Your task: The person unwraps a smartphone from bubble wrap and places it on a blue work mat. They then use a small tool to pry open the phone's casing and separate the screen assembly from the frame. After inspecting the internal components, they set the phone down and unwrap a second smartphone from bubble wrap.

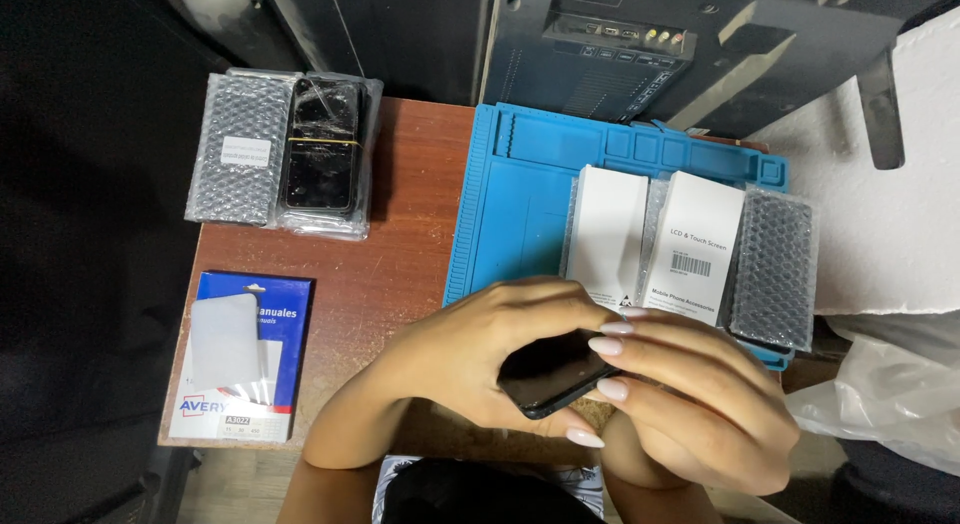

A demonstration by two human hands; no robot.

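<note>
On the near left of the reddish-brown wooden counter (400, 254) lies a blue and white flat packet of labels (243, 356). At the far left sit two things side by side in bubble wrap: a bubble-wrapped flat part with a white sticker (238, 162) and, touching it on the right, a black phone with a cracked screen and a yellow band across its middle (322, 156).

Near the middle, the left hand (470, 359) curls its fingers around a thin black glossy phone (553, 371), held above the near edge of the counter. The right hand (700, 399) closes on the same phone from the right, its long pale nails over the phone's edge.

Beyond the hands a blue silicone work mat (515, 194) covers the right part of the counter. On it stand two white flat cardboard boxes (608, 234) in clear sleeves, then a bubble-wrap pouch (775, 266) at the far right.
</note>
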